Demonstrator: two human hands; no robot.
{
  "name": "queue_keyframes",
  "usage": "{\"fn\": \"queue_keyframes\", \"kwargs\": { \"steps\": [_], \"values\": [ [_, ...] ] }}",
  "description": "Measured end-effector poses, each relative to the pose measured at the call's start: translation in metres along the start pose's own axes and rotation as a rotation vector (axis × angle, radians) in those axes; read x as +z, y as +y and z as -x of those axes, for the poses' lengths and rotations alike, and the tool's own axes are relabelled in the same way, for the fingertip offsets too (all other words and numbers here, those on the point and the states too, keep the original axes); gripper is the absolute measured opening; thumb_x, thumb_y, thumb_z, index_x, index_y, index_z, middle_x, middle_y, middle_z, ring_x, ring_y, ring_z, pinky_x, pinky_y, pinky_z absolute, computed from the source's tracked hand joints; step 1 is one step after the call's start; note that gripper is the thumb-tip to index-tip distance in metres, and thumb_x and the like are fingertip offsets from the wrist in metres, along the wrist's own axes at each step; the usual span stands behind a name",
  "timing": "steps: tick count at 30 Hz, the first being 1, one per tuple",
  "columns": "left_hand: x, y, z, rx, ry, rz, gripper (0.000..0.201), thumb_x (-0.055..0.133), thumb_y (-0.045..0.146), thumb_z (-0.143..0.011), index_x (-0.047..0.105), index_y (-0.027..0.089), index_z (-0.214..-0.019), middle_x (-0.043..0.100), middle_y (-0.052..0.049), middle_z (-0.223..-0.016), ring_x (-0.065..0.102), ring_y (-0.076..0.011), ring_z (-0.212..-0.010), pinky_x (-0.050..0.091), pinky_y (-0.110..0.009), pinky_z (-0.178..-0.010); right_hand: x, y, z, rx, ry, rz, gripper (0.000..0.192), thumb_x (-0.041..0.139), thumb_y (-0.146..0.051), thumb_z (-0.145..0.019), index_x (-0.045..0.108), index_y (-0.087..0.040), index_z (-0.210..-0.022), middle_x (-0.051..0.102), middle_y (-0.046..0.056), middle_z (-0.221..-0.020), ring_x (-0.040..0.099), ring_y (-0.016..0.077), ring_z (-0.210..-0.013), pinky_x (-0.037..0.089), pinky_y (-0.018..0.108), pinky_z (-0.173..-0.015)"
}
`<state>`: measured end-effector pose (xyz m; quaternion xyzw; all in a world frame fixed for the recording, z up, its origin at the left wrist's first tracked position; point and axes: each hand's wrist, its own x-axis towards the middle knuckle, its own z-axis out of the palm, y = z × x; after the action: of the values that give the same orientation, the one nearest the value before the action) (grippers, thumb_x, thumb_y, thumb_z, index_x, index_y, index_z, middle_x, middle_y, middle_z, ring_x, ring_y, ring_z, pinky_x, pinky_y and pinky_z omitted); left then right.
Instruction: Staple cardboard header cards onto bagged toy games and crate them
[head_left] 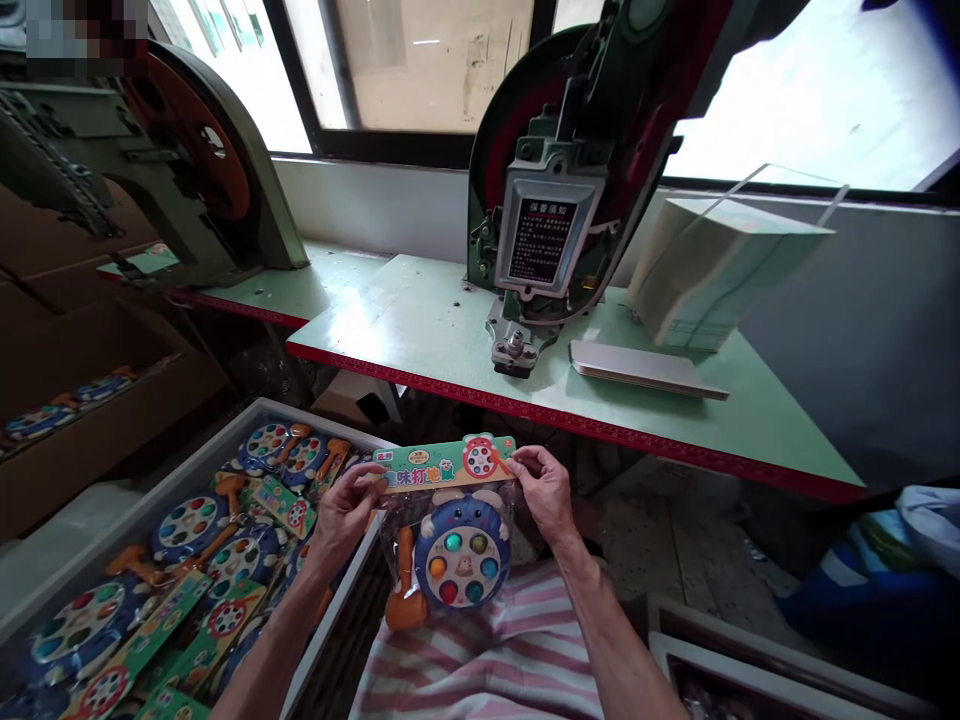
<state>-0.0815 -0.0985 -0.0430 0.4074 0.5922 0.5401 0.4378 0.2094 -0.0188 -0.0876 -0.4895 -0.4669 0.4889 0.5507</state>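
Note:
Between my two hands hangs a packaged toy [463, 550], a blue animal-shaped disc with coloured domes in a clear bag. An orange toy hammer [406, 590] lies beside the disc inside the same bag. Along the top runs a green and yellow header card [442, 463]. My left hand [349, 510] pinches the card's left end, and my right hand [541, 490] pinches its right end. Just beyond the card, above the table edge, is the head of a green press machine [514, 345].
At left, a grey crate [259, 412] holds several similar packaged toys. On the green table [405, 300] are a stack of flat cards [645, 370] and a strapped paper bundle [720, 265]. A second machine [225, 200] stands left. Another bin [720, 665] sits low right, near a blue bag [847, 580].

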Motion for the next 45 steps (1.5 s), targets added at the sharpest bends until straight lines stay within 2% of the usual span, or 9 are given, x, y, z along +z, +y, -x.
{"fn": "queue_keyframes", "kwargs": {
  "steps": [5, 10, 13, 17, 20, 23, 27, 33, 45],
  "values": [
    [0.011, 0.009, -0.004, 0.01, 0.029, 0.05, 0.035, 0.086, 0.044, -0.073, 0.065, 0.024, -0.092, 0.074, 0.001, -0.074, 0.068, -0.0197, -0.064, 0.056, -0.03, -0.065, -0.012, -0.013, 0.0, -0.005, 0.064, -0.056, 0.035, 0.087, -0.048, -0.074, 0.063, -0.024, -0.082, 0.068, -0.002, -0.066, 0.061, 0.0164, -0.059, 0.048, 0.027, -0.055],
    [0.051, 0.042, -0.03, 0.111, -0.038, 0.085, 0.029, 0.085, 0.04, -0.071, 0.066, 0.022, -0.083, 0.068, 0.003, -0.067, 0.061, -0.0152, -0.061, 0.048, -0.025, -0.06, -0.045, -0.046, -0.012, -0.106, 0.225, -0.087, 0.04, 0.09, -0.049, -0.07, 0.06, -0.024, -0.079, 0.066, -0.003, -0.064, 0.061, 0.0163, -0.058, 0.048, 0.027, -0.054],
    [0.085, 0.069, -0.058, 0.191, -0.12, 0.116, 0.028, 0.084, 0.039, -0.07, 0.064, 0.021, -0.079, 0.067, 0.002, -0.07, 0.06, -0.0144, -0.063, 0.046, -0.024, -0.06, -0.068, -0.071, -0.032, -0.173, 0.325, -0.097, 0.045, 0.093, -0.05, -0.065, 0.059, -0.024, -0.076, 0.066, -0.002, -0.063, 0.062, 0.0167, -0.058, 0.049, 0.027, -0.053],
    [0.132, 0.099, -0.109, 0.23, -0.253, 0.107, 0.031, 0.081, 0.041, -0.071, 0.06, 0.021, -0.082, 0.063, 0.004, -0.063, 0.059, -0.0131, -0.055, 0.043, -0.023, -0.054, -0.093, -0.101, -0.071, -0.2, 0.393, -0.115, 0.053, 0.096, -0.054, -0.055, 0.058, -0.023, -0.075, 0.066, -0.002, -0.061, 0.061, 0.0167, -0.053, 0.048, 0.027, -0.049],
    [0.161, 0.114, -0.149, 0.241, -0.329, 0.111, 0.036, 0.081, 0.042, -0.07, 0.055, 0.021, -0.084, 0.062, 0.004, -0.059, 0.061, -0.0144, -0.051, 0.047, -0.026, -0.054, -0.105, -0.115, -0.101, -0.222, 0.414, -0.117, 0.058, 0.098, -0.056, -0.046, 0.059, -0.022, -0.071, 0.063, -0.003, -0.054, 0.056, 0.0148, -0.045, 0.045, 0.027, -0.044],
    [0.182, 0.122, -0.179, 0.267, -0.346, 0.117, 0.037, 0.079, 0.039, -0.07, 0.051, 0.022, -0.085, 0.06, 0.005, -0.055, 0.059, -0.0131, -0.046, 0.046, -0.025, -0.051, -0.111, -0.121, -0.125, -0.205, 0.436, -0.122, 0.059, 0.098, -0.056, -0.041, 0.058, -0.022, -0.069, 0.062, -0.003, -0.051, 0.055, 0.015, -0.043, 0.043, 0.027, -0.042],
    [0.193, 0.125, -0.199, 0.297, -0.346, 0.142, 0.034, 0.076, 0.037, -0.072, 0.048, 0.023, -0.086, 0.058, 0.006, -0.06, 0.056, -0.0108, -0.049, 0.043, -0.023, -0.05, -0.112, -0.12, -0.142, -0.181, 0.446, -0.108, 0.058, 0.097, -0.055, -0.041, 0.058, -0.023, -0.069, 0.062, -0.002, -0.05, 0.056, 0.0162, -0.044, 0.042, 0.027, -0.042],
    [0.198, 0.121, -0.211, 0.302, -0.324, 0.163, 0.032, 0.074, 0.034, -0.073, 0.045, 0.024, -0.085, 0.053, 0.008, -0.06, 0.05, -0.009, -0.047, 0.037, -0.022, -0.047, -0.113, -0.115, -0.153, -0.211, 0.455, -0.101, 0.054, 0.097, -0.052, -0.044, 0.06, -0.022, -0.07, 0.063, -0.003, -0.054, 0.056, 0.0153, -0.045, 0.043, 0.027, -0.043],
    [0.2, 0.118, -0.213, 0.314, -0.329, 0.184, 0.035, 0.075, 0.039, -0.073, 0.046, 0.024, -0.085, 0.054, 0.008, -0.062, 0.051, -0.0092, -0.048, 0.038, -0.023, -0.048, -0.118, -0.109, -0.159, -0.22, 0.442, -0.092, 0.053, 0.097, -0.051, -0.048, 0.061, -0.021, -0.073, 0.061, -0.004, -0.054, 0.056, 0.0156, -0.047, 0.044, 0.027, -0.046]
  ]
}}
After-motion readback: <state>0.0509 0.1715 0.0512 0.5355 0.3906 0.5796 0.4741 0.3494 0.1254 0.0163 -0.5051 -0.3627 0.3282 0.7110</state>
